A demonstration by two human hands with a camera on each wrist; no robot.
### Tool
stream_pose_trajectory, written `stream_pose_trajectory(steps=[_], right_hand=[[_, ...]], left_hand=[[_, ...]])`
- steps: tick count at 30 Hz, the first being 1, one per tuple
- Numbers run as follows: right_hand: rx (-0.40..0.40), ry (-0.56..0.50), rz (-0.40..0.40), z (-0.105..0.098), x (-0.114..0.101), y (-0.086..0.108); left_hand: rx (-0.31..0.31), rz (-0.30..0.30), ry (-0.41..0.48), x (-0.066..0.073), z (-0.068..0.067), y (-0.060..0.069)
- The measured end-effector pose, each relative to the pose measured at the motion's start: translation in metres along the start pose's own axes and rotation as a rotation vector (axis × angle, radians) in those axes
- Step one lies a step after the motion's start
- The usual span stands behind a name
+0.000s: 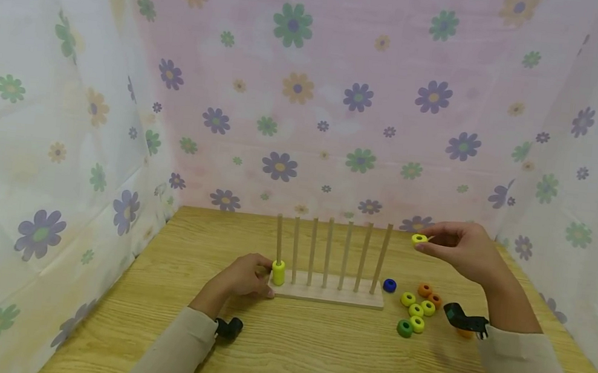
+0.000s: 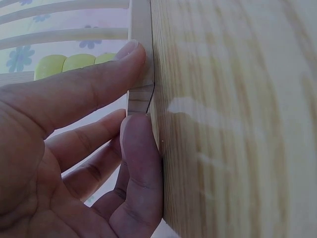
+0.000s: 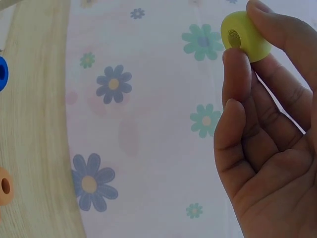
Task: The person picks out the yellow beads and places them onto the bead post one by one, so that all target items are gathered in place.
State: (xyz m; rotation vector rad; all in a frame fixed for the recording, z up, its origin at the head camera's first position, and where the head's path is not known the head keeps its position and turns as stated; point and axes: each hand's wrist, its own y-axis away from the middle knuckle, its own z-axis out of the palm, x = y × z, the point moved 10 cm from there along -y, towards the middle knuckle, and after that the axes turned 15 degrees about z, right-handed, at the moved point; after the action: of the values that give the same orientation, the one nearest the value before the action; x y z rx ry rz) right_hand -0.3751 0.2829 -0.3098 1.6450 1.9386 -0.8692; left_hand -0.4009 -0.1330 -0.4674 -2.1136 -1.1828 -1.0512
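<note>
A wooden rack (image 1: 326,296) with several upright pegs stands on the table, and yellow beads (image 1: 278,273) are stacked on its leftmost peg. My left hand (image 1: 243,274) grips the left end of the rack's base; in the left wrist view the thumb of that hand (image 2: 74,134) lies on the base (image 2: 141,59), near the stacked yellow beads (image 2: 79,62). Raised above the table to the right of the pegs, my right hand (image 1: 464,249) pinches one yellow bead (image 1: 419,239). The right wrist view shows this bead (image 3: 246,37) between thumb and fingers of the hand (image 3: 277,134), its hole visible.
Right of the rack lie a blue bead (image 1: 389,285), a green bead (image 1: 404,328), several loose yellow beads (image 1: 416,310) and orange beads (image 1: 425,290), one partly hidden by the right wrist's camera. Flowered cloth (image 1: 338,124) surrounds the wooden table (image 1: 286,355) at the back and sides.
</note>
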Motion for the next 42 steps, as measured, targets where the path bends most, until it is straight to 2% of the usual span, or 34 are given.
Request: stream_pose_trajectory(steps=[9,17,26,36,42], right_hand=[[0.02,-0.031,0.011,0.0,-0.011,-0.002],[0.008,-0.05,0.006,0.002,-0.019,-0.003],[-0.005,-0.071,0.0,0.005,-0.024,-0.005],[-0.032,-0.067,-0.095,0.006,-0.04,-0.005],[-0.04,-0.063,-0.117,0.01,-0.049,-0.007]], left_hand=[[-0.007,0.003,-0.005,0.002,0.0,0.0],[-0.002,0.01,-0.04,0.003,-0.002,0.001],[-0.009,0.018,-0.027,0.005,-0.002,0.0],[-0.004,0.02,-0.018,0.006,-0.001,0.0],[-0.001,0.019,-0.041,0.004,-0.002,0.0]])
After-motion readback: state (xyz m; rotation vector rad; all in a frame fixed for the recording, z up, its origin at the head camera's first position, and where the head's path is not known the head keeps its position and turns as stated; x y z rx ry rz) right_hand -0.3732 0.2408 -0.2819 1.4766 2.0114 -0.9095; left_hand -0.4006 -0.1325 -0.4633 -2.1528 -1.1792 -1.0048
